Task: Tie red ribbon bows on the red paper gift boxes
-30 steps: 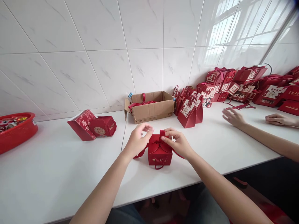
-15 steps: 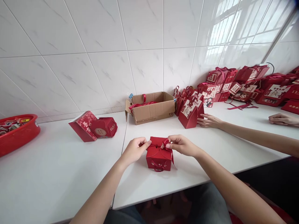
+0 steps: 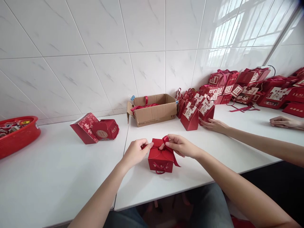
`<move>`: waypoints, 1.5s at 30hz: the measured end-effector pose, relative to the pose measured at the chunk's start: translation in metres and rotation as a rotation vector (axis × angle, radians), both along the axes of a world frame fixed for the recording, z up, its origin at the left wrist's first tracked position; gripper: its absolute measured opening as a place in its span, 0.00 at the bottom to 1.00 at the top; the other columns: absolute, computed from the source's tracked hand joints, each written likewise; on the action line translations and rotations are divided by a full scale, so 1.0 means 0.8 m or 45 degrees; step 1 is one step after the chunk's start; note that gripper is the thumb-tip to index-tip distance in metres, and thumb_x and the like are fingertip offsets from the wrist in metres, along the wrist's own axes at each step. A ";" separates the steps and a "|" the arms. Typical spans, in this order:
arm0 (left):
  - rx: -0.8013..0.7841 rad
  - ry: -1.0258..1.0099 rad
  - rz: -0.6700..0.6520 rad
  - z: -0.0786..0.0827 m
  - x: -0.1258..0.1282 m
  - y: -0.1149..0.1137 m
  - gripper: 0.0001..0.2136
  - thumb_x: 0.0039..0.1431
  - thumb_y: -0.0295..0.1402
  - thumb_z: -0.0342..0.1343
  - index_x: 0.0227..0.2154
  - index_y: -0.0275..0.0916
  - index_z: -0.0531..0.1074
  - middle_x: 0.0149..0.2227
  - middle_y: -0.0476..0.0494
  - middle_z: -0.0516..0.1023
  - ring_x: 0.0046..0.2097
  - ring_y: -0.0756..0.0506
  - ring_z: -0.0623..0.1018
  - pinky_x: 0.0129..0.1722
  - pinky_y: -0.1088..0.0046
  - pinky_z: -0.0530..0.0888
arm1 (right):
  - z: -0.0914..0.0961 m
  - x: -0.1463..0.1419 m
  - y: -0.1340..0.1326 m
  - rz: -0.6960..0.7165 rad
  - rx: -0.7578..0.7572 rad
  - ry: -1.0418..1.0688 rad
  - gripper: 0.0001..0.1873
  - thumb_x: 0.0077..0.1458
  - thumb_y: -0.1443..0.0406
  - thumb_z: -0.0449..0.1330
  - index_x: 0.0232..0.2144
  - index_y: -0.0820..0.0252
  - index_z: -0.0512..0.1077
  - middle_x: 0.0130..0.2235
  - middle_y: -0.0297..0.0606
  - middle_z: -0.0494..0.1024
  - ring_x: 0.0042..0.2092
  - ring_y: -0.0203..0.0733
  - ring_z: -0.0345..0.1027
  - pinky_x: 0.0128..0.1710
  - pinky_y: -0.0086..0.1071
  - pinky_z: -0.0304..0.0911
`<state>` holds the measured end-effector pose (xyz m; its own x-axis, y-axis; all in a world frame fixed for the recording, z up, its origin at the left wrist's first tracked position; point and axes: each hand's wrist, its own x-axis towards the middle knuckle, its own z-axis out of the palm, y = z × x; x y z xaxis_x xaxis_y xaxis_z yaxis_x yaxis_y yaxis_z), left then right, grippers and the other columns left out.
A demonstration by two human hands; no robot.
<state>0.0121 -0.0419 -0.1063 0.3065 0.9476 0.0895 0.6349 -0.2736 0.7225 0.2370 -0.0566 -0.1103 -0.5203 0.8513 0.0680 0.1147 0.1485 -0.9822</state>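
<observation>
A small red gift box (image 3: 161,163) stands on the white table in front of me, its flaps folded shut on top and a cord handle low on its near side. Red ribbon (image 3: 177,161) runs across the top, with a loop standing up at the right and a tail hanging down the right side. My left hand (image 3: 137,152) is closed, pinching the ribbon at the box's upper left edge. My right hand (image 3: 181,145) pinches the ribbon loop between thumb and fingers above the box's right side.
Behind the box sits an open cardboard box (image 3: 156,117) with red ribbons. Two red boxes (image 3: 85,129) lie to the left, beyond them a red basin (image 3: 21,139) of sweets. Another person's hand (image 3: 215,126) touches red bags (image 3: 190,118); a further hand (image 3: 286,122) rests near stacked gift boxes (image 3: 223,84).
My right hand has shifted slightly left and up with the ribbon loop, and the ribbon's tail swings outward. The other person's hand has brought one red bag into fuller view.
</observation>
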 end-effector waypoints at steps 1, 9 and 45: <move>0.014 0.012 0.002 0.006 -0.001 0.000 0.22 0.56 0.50 0.51 0.18 0.39 0.54 0.19 0.54 0.54 0.23 0.52 0.56 0.23 0.74 0.55 | 0.001 -0.004 0.000 -0.051 -0.012 -0.010 0.14 0.59 0.57 0.53 0.36 0.62 0.70 0.39 0.40 0.79 0.17 0.25 0.55 0.11 0.22 0.44; -0.203 -0.012 -0.252 0.097 0.020 0.003 0.18 0.48 0.47 0.60 0.17 0.38 0.67 0.19 0.51 0.64 0.20 0.54 0.58 0.16 0.76 0.53 | 0.004 -0.028 0.001 -0.420 0.229 -0.286 0.07 0.52 0.68 0.56 0.26 0.59 0.73 0.28 0.37 0.81 0.31 0.39 0.73 0.30 0.30 0.65; 0.382 -0.352 -0.006 -0.012 0.031 0.024 0.08 0.56 0.40 0.55 0.31 0.42 0.74 0.41 0.43 0.77 0.52 0.41 0.69 0.55 0.61 0.63 | -0.024 -0.043 0.025 -0.387 0.422 -0.078 0.16 0.58 0.57 0.55 0.22 0.60 0.70 0.27 0.37 0.78 0.29 0.37 0.70 0.31 0.30 0.63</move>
